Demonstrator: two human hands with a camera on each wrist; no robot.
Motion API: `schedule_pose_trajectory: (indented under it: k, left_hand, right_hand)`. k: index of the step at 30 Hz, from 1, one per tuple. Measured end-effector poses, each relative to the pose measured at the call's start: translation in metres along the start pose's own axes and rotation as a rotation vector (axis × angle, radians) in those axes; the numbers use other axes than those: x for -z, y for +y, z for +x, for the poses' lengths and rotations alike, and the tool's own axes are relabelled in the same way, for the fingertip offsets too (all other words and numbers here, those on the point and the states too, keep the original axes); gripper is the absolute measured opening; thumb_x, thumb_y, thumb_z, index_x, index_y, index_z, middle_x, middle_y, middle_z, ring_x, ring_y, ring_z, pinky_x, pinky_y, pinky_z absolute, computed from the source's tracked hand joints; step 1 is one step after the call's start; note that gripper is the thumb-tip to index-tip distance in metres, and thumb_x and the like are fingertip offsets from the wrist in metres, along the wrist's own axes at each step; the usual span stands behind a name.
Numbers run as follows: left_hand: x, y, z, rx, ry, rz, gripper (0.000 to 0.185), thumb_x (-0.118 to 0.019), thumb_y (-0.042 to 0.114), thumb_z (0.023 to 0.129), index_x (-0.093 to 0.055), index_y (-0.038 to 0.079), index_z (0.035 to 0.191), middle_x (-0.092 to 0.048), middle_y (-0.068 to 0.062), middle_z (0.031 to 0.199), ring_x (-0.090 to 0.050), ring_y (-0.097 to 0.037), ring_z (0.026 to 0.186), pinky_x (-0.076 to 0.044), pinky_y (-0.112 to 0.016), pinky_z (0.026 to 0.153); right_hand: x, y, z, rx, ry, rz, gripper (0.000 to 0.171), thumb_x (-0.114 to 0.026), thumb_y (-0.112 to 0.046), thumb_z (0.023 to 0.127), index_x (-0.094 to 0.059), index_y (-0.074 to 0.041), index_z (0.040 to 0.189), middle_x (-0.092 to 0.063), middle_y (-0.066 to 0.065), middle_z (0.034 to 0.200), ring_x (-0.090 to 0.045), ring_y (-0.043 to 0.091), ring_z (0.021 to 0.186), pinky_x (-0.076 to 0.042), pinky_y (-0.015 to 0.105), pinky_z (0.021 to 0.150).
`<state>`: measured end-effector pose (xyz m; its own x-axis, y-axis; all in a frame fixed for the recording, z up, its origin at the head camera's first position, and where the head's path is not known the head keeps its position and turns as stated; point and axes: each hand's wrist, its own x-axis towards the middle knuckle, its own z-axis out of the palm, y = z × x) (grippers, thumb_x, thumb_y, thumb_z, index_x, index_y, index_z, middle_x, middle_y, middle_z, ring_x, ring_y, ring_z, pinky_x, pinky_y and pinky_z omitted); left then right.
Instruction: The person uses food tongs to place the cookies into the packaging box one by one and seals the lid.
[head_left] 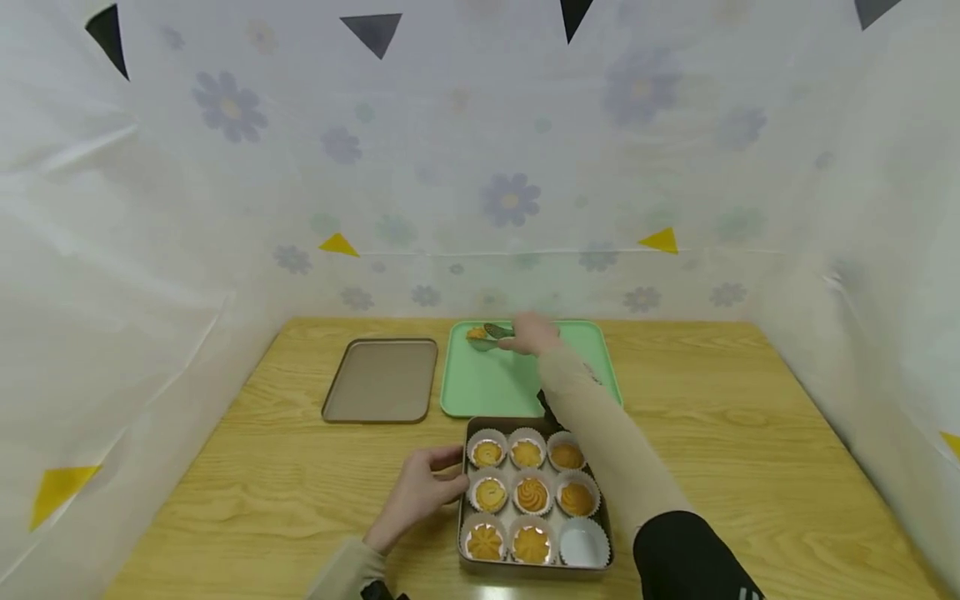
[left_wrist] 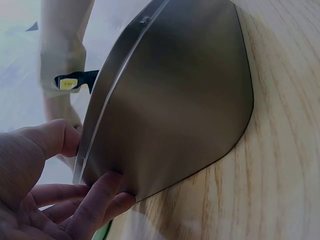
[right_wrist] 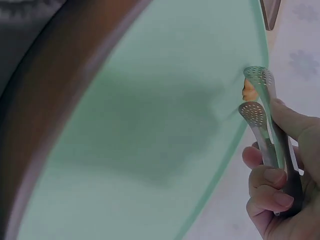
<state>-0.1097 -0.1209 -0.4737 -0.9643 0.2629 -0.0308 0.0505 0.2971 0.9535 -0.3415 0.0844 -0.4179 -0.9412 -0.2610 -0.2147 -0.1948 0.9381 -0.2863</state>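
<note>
My right hand (head_left: 534, 335) grips metal tongs (right_wrist: 270, 135) with perforated ends at the back of the light green tray (head_left: 487, 383). By their tips, near the tray's back left corner, is a small golden cookie (head_left: 477, 332); in the right wrist view it shows between the perforated ends. My left hand (head_left: 423, 492) holds the left side of a deep brown baking pan (left_wrist: 185, 100), thumb at the rim and fingers against the outer wall. Inside the pan stand white paper cups in rows, several holding a piped cookie (head_left: 532, 495); the front right paper cup (head_left: 584, 543) is empty.
A flat brown tray (head_left: 382, 379) lies left of the green tray on the wooden table (head_left: 262, 492). Behind stands a pale sheet (head_left: 450, 150) with flower prints, and similar sheeting hangs on both sides. My right forearm passes over the pan's right edge.
</note>
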Motion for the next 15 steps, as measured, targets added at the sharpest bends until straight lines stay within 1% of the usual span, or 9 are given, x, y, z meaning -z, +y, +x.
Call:
schedule_pose_trajectory:
  k: [2,4,6,9,12,15]
  left_hand:
    - [0.0,0.001,-0.001,0.0,-0.004,-0.007,0.056,-0.069,0.003,0.085,-0.052,-0.019,0.133,-0.057,-0.04,0.133,-0.066,-0.049,0.114,-0.064,-0.032,0.089]
    - [-0.001,0.001,-0.001,0.005,-0.007,-0.012,0.056,-0.069,0.003,0.085,-0.052,-0.018,0.134,-0.056,-0.04,0.133,-0.066,-0.049,0.113,-0.064,-0.032,0.089]
    - [-0.001,0.002,-0.002,0.008,-0.007,-0.014,0.056,-0.069,0.003,0.085,-0.051,-0.018,0.134,-0.056,-0.04,0.134,-0.067,-0.048,0.113,-0.064,-0.032,0.089]
    - [-0.002,0.003,-0.003,0.014,-0.006,-0.013,0.055,-0.069,0.002,0.085,-0.052,-0.018,0.134,-0.057,-0.04,0.133,-0.067,-0.048,0.113,-0.064,-0.032,0.089]
    - [-0.002,0.004,-0.004,0.019,-0.003,-0.013,0.055,-0.068,0.002,0.085,-0.052,-0.018,0.133,-0.057,-0.039,0.133,-0.067,-0.048,0.113,-0.064,-0.032,0.089]
    - [-0.002,0.005,-0.004,0.024,0.0,-0.009,0.056,-0.068,0.003,0.085,-0.052,-0.018,0.134,-0.057,-0.039,0.133,-0.066,-0.048,0.114,-0.064,-0.031,0.089]
  right_hand:
    - [-0.003,-0.002,0.002,-0.003,0.02,-0.005,0.034,-0.063,-0.041,0.097,-0.056,-0.013,0.078,-0.052,0.0,0.068,-0.045,0.014,0.059,-0.037,0.027,0.048]
    - [-0.005,-0.005,0.004,-0.011,0.035,-0.008,0.033,-0.063,-0.041,0.097,-0.06,-0.011,0.084,-0.058,0.002,0.074,-0.048,0.014,0.061,-0.037,0.027,0.048]
    - [-0.007,-0.009,0.005,-0.017,0.047,-0.015,0.033,-0.063,-0.042,0.097,-0.062,-0.011,0.087,-0.061,0.003,0.077,-0.048,0.014,0.06,-0.037,0.026,0.047]
    - [-0.008,-0.013,0.004,-0.032,0.05,-0.022,0.036,-0.062,-0.043,0.097,-0.062,-0.01,0.082,-0.061,0.002,0.073,-0.045,0.012,0.054,-0.034,0.023,0.044]
    - [-0.008,-0.016,0.003,-0.033,0.056,-0.019,0.038,-0.062,-0.043,0.098,-0.06,-0.011,0.076,-0.056,0.0,0.065,-0.042,0.01,0.051,-0.033,0.022,0.043]
    - [-0.007,-0.018,0.001,-0.03,0.062,-0.016,0.038,-0.062,-0.042,0.098,-0.06,-0.012,0.076,-0.055,0.0,0.064,-0.043,0.011,0.05,-0.035,0.023,0.043]
